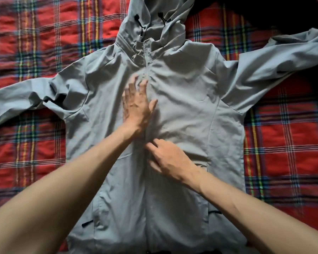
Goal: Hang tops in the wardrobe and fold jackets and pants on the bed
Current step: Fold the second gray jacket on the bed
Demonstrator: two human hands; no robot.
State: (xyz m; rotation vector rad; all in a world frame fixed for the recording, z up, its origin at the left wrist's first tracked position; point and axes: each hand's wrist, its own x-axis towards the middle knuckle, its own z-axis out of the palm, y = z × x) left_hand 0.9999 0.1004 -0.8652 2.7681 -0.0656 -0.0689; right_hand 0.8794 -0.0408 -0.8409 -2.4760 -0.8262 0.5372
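Spread front-up on a red plaid bedspread [35, 153]: a grey hooded jacket [187, 110], front closed. Long axis running straight away from the person, hem nearest, hood [154, 24] farthest and pointing to the top of the view. Sleeves [35, 96] thrown out sideways, one to each side, the one on the person's right angling slightly upward.

Left hand [137, 105] lying flat on the chest just left of the centre line, fingers straight and pointing toward the hood, gripping nothing; smeared by motion, finger outlines soft. Right hand [170, 160] lower down, near the middle of the jacket body, fingertips touching the cloth at the centre line, creases fanning out around them; impossible to tell whether pinching the fabric or only resting on it.

Bare forearms [62, 189] reaching in from the bottom corners and covering parts of the lower front. Top of the hood cut off by the upper edge, both cuffs by the side edges, hem barely visible at the bottom edge.

Two black cord toggles [137, 19] hanging at the hood opening. Small black zip pulls [86, 224] at the lower pockets, one just beside the right forearm. Dark shape [264, 11] in the upper right corner, too dim to make out
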